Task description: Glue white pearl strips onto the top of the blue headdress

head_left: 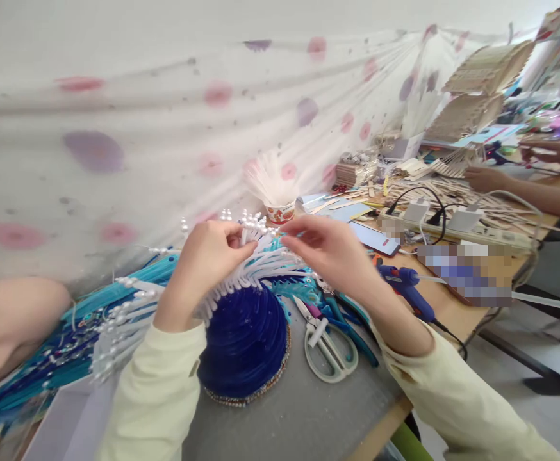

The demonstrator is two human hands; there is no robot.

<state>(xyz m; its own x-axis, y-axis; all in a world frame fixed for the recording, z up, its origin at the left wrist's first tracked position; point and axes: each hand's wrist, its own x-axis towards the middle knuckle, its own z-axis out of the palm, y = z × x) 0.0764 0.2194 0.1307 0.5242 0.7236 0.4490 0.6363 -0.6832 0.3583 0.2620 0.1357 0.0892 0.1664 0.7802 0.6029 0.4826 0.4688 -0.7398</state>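
My left hand [213,256] pinches a bundle of white strips with pearl-like beads [255,227] at their tips. Close to the same beads, on the right, my right hand [325,246] is slightly blurred, thumb and forefinger almost together at a beaded tip; whether they grip it is unclear. Below the hands sits a dark blue dome [244,342] with a beaded lower rim. White looped strips [246,275] fan out along its top. Scissors [330,352] with white handles lie right of the dome.
A blue glue gun [407,285], a phone [373,238] and a power strip [457,227] lie at the right. Behind stands a paper cup [280,211] of clear sticks. Blue strips [131,282] lie left. Another person's hands [489,182] are far right.
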